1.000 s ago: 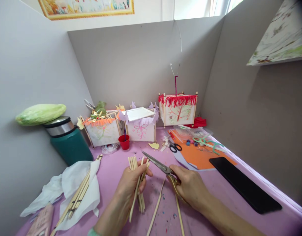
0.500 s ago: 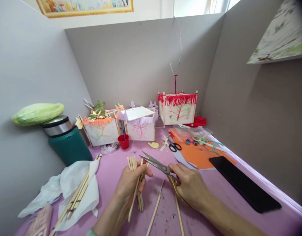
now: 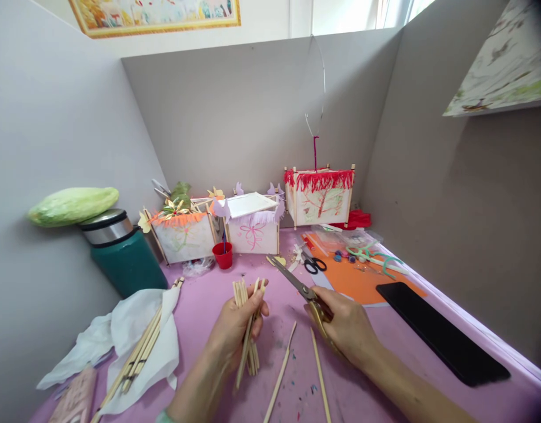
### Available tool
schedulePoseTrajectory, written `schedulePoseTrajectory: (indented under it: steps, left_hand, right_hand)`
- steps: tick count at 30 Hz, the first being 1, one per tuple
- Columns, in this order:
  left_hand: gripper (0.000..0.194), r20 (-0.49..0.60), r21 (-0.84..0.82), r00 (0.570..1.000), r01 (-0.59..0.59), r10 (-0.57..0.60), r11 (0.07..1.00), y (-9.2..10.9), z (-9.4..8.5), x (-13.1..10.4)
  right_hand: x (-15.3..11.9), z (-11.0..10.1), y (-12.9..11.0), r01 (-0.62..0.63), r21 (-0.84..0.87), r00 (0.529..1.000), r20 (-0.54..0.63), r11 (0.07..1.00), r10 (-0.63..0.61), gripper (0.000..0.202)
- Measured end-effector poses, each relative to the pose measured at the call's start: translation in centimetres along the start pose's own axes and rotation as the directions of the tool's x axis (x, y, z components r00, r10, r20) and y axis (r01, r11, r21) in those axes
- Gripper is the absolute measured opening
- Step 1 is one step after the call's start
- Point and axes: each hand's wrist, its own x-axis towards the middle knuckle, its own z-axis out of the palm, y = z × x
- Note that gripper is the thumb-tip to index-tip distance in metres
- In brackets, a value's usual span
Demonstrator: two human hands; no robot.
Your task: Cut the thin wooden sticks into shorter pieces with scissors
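Observation:
My left hand [image 3: 240, 323] is closed around a bundle of thin wooden sticks [image 3: 239, 292], their tips showing above the thumb and their lower ends below the palm. In my right hand [image 3: 347, 323] is a pair of scissors [image 3: 310, 294] with gold handles, its blades pointing up and left, apart from the sticks. The blades look closed together or nearly so. Two loose sticks, a left one [image 3: 281, 376] and a right one [image 3: 320, 373], lie on the purple table [image 3: 226, 405] between my forearms.
Paper lanterns, orange-fringed [image 3: 186, 238], purple-fringed [image 3: 253, 235] and red-fringed [image 3: 321, 202], stand at the back. A small red bucket [image 3: 223, 256], black-handled scissors [image 3: 315, 266] and orange paper [image 3: 354, 285] lie nearer. A teal bottle [image 3: 129, 261] is left; a black phone-like slab [image 3: 442, 335] right.
The gold-handled scissors have moved away from the bundle, up and to the right, and their blades have come together. My left hand keeps hold of the sticks. The view has shifted slightly.

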Motion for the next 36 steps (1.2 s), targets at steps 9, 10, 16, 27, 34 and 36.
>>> schedulePoseTrajectory:
  steps: [9,10,16,27,34,36]
  left_hand:
    - [0.038,0.026,0.089,1.0,0.013,-0.015,0.996,-0.09,0.13,-0.39]
    - [0.036,0.023,0.121,1.0,0.013,-0.016,0.993,-0.14,0.15,-0.39]
    - [0.038,0.034,0.309,0.998,-0.066,0.058,0.949,-0.02,0.42,-0.37]
    - [0.034,-0.007,0.043,0.996,0.084,-0.084,0.996,0.2,-0.43,-0.08]
    - [0.024,0.046,-0.102,0.996,0.085,-0.08,0.991,0.29,-0.11,-0.46]
    - [0.027,0.057,-0.085,0.996,0.072,-0.067,0.994,0.23,-0.09,-0.46]
  right_hand:
    - [-0.39,0.07,-0.05,0.115,-0.063,0.993,0.033,0.991,-0.113,0.021]
    - [-0.44,0.08,-0.07,0.134,-0.085,0.991,0.035,0.987,-0.132,0.022]
    - [-0.62,0.14,-0.01,0.206,-0.207,0.978,0.026,0.956,-0.205,0.029]
    - [-0.78,0.48,-0.03,0.162,-0.208,0.987,0.018,0.965,-0.161,0.029]
    - [-0.61,0.44,0.22,0.086,-0.107,0.996,0.031,0.991,-0.083,0.023]
    - [-0.53,0.42,0.26,0.075,-0.096,0.997,0.037,0.993,-0.072,0.023]
